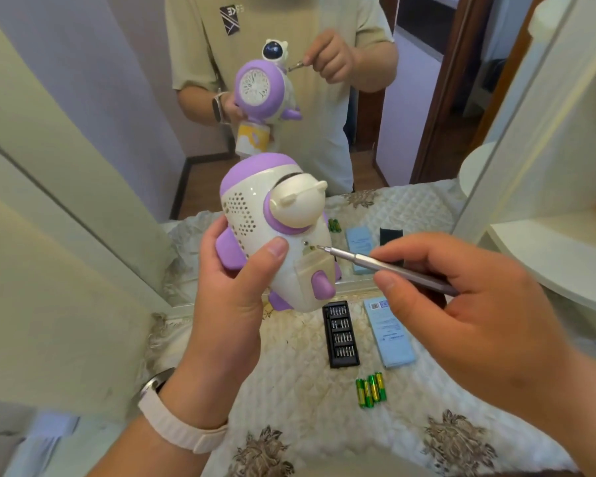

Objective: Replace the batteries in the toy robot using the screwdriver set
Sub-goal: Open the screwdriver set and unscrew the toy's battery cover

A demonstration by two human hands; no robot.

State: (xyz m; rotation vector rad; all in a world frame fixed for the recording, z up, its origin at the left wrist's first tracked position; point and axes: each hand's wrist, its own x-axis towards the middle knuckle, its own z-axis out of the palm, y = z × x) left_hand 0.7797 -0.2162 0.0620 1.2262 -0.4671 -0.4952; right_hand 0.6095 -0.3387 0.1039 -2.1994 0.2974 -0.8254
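Now 4 batts (370, 392), 1 screwdriver (386, 266).

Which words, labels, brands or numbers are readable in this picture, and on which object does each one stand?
Nothing can be read with certainty.
The shirt logo, seen in the mirror: reversed letters, too blurred to read.
The blue box: printed lines, too small to read.
The batteries: print too small to read.
The toy robot: no lettering shows.
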